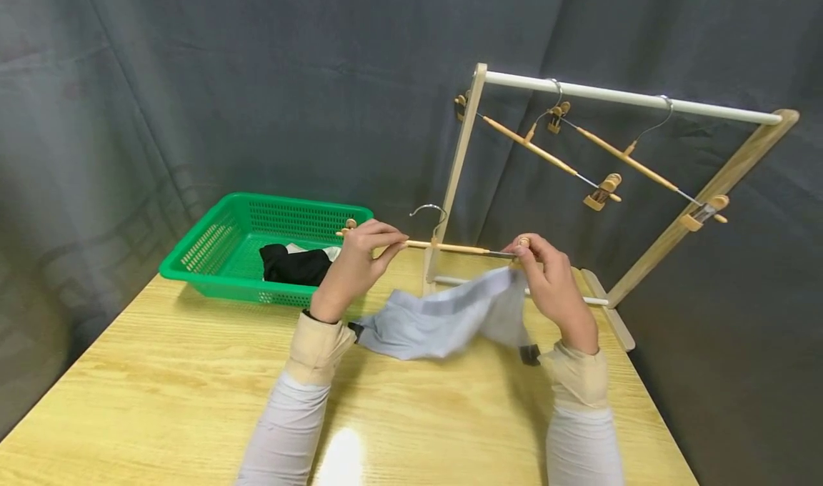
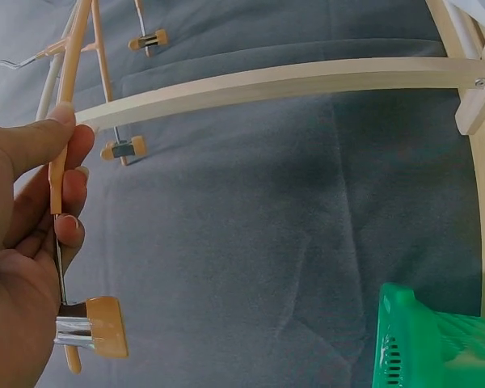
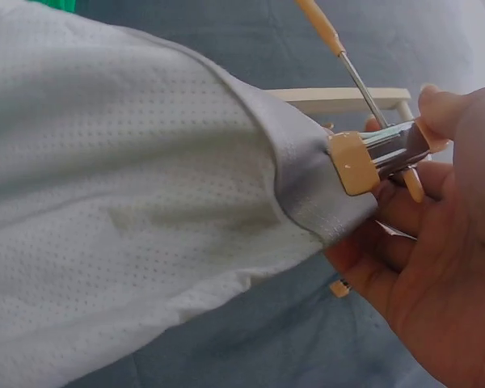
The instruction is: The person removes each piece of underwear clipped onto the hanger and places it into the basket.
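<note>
My left hand [image 1: 362, 263] pinches the wooden bar of a clip hanger [image 1: 459, 248] between thumb and fingers, above the table. The hanger's hook points up. At its left end the clip [image 2: 93, 327] has no cloth in it. My right hand [image 1: 554, 279] grips the clip [image 3: 377, 155] at the other end, thumb on its upper end and fingers behind. A corner of the smooth grey band of a pale blue-grey garment [image 1: 437, 321] sits in that clip's mouth. From there the garment hangs down and stretches left; dimpled fabric [image 3: 145, 178] shows close up.
A green basket [image 1: 225, 286] stands at the left with a black cloth [image 1: 296, 266] and something white inside. Behind my right hand rises a wooden rack [image 1: 466, 139], with two clip hangers [image 1: 543, 154] hooked on its white rail [image 1: 617, 96]. Everything stands on a wooden table [image 1: 193, 386].
</note>
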Available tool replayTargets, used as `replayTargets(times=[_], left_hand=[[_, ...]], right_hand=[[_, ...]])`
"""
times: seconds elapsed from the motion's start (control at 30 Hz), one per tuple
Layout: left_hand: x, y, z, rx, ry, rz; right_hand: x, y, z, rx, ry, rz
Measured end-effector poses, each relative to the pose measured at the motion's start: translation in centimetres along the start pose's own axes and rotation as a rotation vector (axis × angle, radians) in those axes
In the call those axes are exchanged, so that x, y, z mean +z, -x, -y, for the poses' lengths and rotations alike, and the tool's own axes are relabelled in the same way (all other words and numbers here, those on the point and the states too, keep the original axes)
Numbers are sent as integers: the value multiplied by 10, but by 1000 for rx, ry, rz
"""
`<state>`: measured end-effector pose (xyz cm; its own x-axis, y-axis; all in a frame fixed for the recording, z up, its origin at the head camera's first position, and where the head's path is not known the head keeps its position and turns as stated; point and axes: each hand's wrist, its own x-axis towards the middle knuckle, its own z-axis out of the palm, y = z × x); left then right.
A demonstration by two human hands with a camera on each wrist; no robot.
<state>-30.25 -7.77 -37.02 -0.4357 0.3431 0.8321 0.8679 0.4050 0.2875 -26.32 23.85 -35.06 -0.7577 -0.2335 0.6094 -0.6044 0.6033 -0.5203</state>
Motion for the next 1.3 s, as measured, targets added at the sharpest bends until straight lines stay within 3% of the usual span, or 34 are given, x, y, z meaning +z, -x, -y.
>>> replayTargets(times=[0.2, 0.37, 0.63, 0.83, 1.3], left_hand=[[1, -1, 2, -6, 8, -4], [1, 0, 1, -9, -5, 1], [3, 1, 0, -23, -1, 11], [3, 1, 1, -22, 17, 4], [1, 2, 0, -57, -2, 39]], right_hand=[[-1, -1, -2, -65, 2, -31], [-1, 0, -2, -54, 22, -49], [-4, 1, 28, -92, -18, -107], [-5, -1, 32, -102, -12, -113], [0, -2, 34, -19, -20, -91]])
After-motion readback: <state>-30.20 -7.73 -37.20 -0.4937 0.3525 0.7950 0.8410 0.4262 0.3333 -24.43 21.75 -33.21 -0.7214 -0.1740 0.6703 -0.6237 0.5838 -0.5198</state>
